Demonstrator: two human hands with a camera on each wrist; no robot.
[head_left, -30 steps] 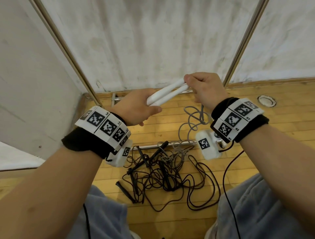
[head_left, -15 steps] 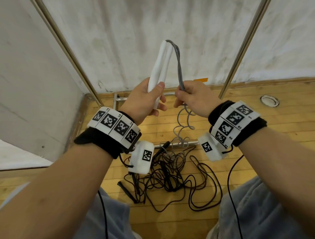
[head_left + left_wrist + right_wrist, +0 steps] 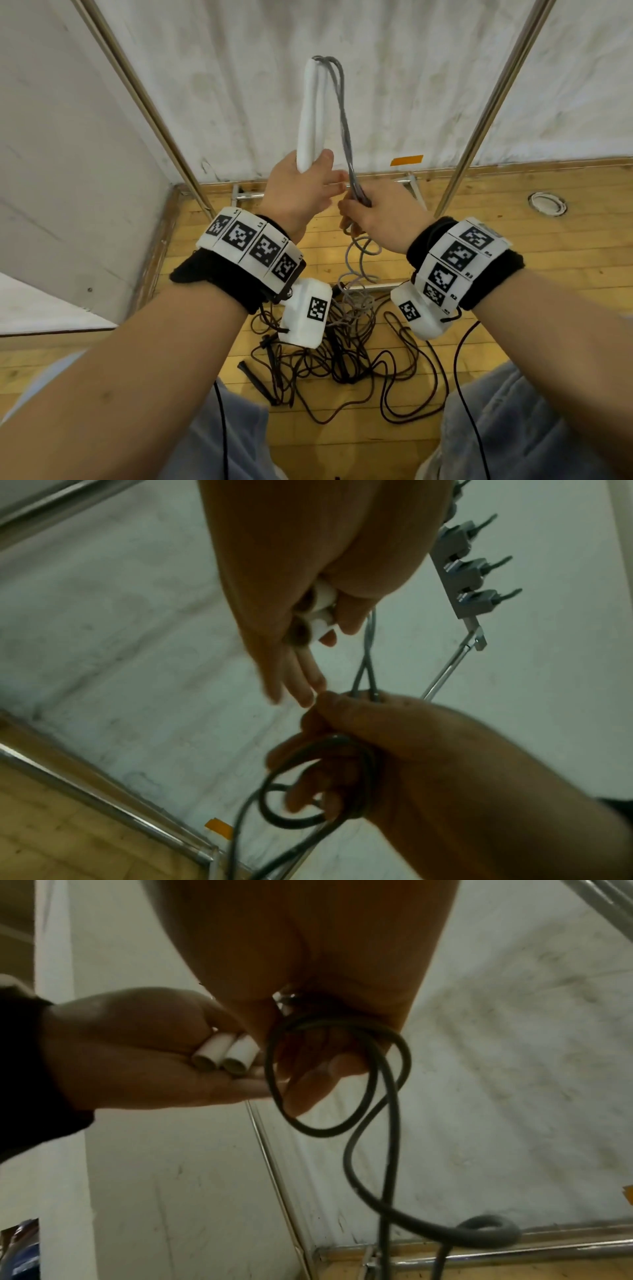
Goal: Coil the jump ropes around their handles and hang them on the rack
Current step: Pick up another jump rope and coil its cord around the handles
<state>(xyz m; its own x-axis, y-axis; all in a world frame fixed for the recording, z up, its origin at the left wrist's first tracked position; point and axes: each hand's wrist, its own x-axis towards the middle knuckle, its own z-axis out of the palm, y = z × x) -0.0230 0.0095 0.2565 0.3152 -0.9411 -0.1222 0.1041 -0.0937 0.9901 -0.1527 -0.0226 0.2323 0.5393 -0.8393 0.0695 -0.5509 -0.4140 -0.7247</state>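
Wooden floor (image 3: 513, 274) carries tangled black ropes (image 3: 342, 370) at six o'clock. Left hand (image 3: 298, 195) grips upright white handles (image 3: 310, 116); right hand (image 3: 383, 212) pinches the grey cord (image 3: 344, 126) taut, probably for winding.

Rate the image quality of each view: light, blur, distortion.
Head view: bright and even, sharp on the white handles, rack poles bowed by the wide lens. Left wrist view: dim, greenish, the right hand soft with blur. Right wrist view: equally dim, the grey rope fairly crisp, far wall smeared.

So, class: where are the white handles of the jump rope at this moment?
In the head view the white handles stand upright, centre-left, gripped at their lower ends by the left hand, before the white wall.
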